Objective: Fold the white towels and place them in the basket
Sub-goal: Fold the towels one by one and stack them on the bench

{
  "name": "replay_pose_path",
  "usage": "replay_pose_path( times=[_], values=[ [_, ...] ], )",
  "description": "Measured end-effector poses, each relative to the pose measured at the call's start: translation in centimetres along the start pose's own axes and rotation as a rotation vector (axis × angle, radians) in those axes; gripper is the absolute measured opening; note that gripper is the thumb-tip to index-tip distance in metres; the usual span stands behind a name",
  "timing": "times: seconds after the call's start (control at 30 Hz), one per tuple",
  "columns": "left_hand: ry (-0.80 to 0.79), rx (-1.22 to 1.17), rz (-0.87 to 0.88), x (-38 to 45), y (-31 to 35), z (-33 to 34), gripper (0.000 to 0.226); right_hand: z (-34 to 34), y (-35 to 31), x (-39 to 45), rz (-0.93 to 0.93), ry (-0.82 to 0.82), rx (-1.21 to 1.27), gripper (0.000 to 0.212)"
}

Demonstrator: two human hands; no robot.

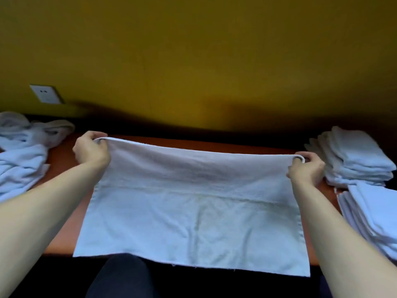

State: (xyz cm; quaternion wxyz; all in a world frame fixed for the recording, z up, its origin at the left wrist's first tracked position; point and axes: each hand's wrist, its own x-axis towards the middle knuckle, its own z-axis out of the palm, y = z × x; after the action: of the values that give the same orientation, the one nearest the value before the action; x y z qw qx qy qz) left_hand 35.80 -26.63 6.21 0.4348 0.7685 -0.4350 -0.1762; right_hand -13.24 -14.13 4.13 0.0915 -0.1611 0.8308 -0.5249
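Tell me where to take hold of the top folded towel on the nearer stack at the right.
Grip the top folded towel of the nearer stack by its left edge, coming from the table side with the right hand; that edge faces the open tabletop, while the far stack sits behind.

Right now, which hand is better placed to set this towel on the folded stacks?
Probably the right hand: it grips the towel corner beside the folded stacks. The left hand is by the unfolded pile.

Worktop (64,147): reddish-brown surface, set against the wall. Wall (193,50): mustard-yellow, plain finish, darker in shadow along its base. Wall socket (46,94): white plate, mounted low at far left, just above worktop level. Dark clothing (122,276) visible below the worktop's near edge.
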Motion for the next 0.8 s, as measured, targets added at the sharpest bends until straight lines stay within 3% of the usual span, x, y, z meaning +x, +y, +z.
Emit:
replay_pose_path(
  times=[0.23, 0.33, 0.43, 0.6, 0.8],
  values=[
    [-0.042, 0.062, -0.017, 3.0, -2.4, 7.6, 0.025, 5.3, 1.9, 3.7, -0.070, -0.042, -0.111, 0.028],
    [-0.091, 0.086, 0.054, 4.0, -2.8, 10.2, 0.047, 6.7, 3.2, 5.0, -0.174, -0.075, -0.165, 0.031],
    [-0.227, 0.284, 0.199, 3.2, -3.5, 11.6, 0.076, 6.9, 5.1, 4.6, -0.370, -0.175, -0.202, 0.043],
    [-0.436, 0.571, 0.582, -3.6, -5.1, 13.2, 0.052, 6.9, 9.6, 3.5, -0.590, -0.451, -0.630, 0.046],
    [-0.611, 0.600, 0.792, -14.0, -4.9, 15.3, 0.061, 5.7, 11.2, 4.1, -0.597, -0.578, -0.807, 0.060]
  ],
)
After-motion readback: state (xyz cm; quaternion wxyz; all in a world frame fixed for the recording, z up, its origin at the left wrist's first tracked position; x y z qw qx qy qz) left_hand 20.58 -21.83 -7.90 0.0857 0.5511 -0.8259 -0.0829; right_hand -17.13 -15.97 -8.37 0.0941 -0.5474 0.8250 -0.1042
